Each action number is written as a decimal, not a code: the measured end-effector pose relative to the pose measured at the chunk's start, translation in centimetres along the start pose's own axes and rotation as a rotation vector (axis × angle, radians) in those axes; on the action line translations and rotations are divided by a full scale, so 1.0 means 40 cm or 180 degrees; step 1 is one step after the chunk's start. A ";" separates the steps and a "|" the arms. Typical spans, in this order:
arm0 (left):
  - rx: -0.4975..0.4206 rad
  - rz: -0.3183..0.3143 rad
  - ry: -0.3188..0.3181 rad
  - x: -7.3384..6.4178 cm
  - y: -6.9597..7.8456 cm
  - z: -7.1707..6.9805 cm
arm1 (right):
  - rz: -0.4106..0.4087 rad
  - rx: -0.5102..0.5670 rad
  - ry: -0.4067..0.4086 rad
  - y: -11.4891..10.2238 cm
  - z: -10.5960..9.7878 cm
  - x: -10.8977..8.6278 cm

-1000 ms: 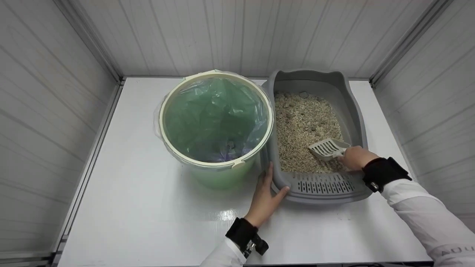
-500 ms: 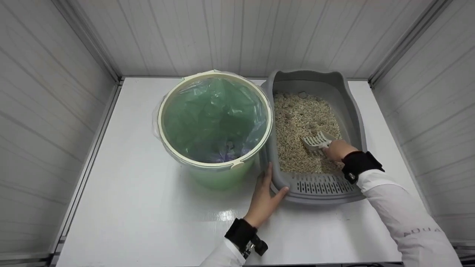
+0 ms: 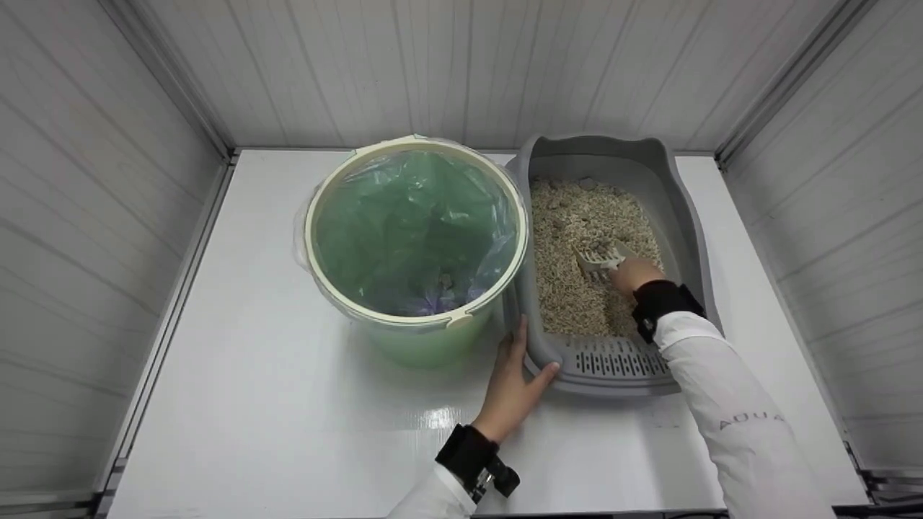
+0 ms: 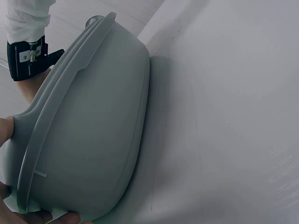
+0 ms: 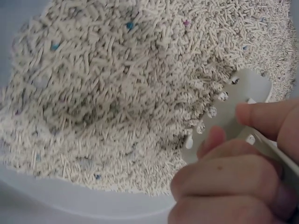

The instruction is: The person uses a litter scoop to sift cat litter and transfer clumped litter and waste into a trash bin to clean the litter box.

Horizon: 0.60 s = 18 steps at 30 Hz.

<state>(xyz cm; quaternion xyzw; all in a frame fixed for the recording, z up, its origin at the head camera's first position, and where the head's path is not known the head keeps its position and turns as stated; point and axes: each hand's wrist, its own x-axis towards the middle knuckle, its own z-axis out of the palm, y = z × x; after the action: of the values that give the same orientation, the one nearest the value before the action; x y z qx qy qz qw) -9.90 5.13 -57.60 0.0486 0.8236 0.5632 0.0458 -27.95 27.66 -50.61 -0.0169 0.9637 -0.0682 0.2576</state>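
Note:
In the head view, a grey litter box (image 3: 620, 382) holds pale pellet litter (image 3: 570, 303). My right hand (image 3: 634, 275) grips the handle of a light slotted litter scoop (image 3: 595, 262). The scoop's front edge is sunk in the pellets, and the right wrist view shows litter heaped against the slotted scoop head (image 5: 254, 84). My left hand (image 3: 508, 393) holds the near left corner of the box. Its thumb (image 4: 5, 129) lies over the rim and its fingertips (image 4: 67, 218) reach round the outer wall in the left wrist view.
Left of the box and close beside it stands a green bucket (image 3: 425, 353) with a cream rim and a clear bag lining; a small dark clump (image 3: 445, 280) lies inside. Both stand on a white table (image 3: 252, 360) between grey panel walls (image 3: 375, 79).
My right hand has moved the scoop left and farther into the box, and its front has dipped into the litter. My left hand has stayed at the box corner.

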 end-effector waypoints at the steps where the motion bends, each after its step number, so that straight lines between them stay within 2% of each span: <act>1: -0.0001 -0.0014 -0.0005 0.000 -0.001 0.000 | 0.0014 0.0008 0.0031 -0.003 0.003 0.004; 7: -0.0001 0.0013 0.0017 -0.001 -0.004 0.001 | 0.0019 0.0036 0.0102 -0.018 0.012 0.023; 10: -0.0004 0.0046 0.0025 -0.001 -0.004 0.002 | 0.0127 0.0143 0.0101 -0.002 0.028 0.062; 11: -0.0004 0.0053 0.0029 -0.001 -0.004 0.002 | 0.0146 0.0173 0.0108 0.013 0.040 0.089; 13: -0.0001 0.0095 0.0057 -0.001 -0.003 0.003 | -0.0077 0.0001 0.0300 0.079 0.093 0.183; 14: 0.0004 0.0098 0.0062 -0.001 -0.003 0.003 | -0.0128 -0.0074 0.0263 0.112 0.116 0.233; 15: 0.0015 0.0099 0.0068 -0.002 -0.002 0.003 | -0.0213 -0.0224 0.0202 0.148 0.141 0.287; 17: 0.0024 0.0097 0.0069 -0.002 -0.002 0.002 | -0.0632 -0.0734 0.0320 0.222 0.198 0.389; 18: 0.0025 0.0094 0.0065 -0.001 -0.001 0.001 | -0.0859 -0.1019 0.0414 0.250 0.218 0.424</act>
<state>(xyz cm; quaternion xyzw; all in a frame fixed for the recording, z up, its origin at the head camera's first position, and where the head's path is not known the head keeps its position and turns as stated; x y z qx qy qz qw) -9.84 5.16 -57.67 0.0552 0.8255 0.5610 0.0289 -38.25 35.35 -67.87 -0.1819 0.9658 0.0508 0.1774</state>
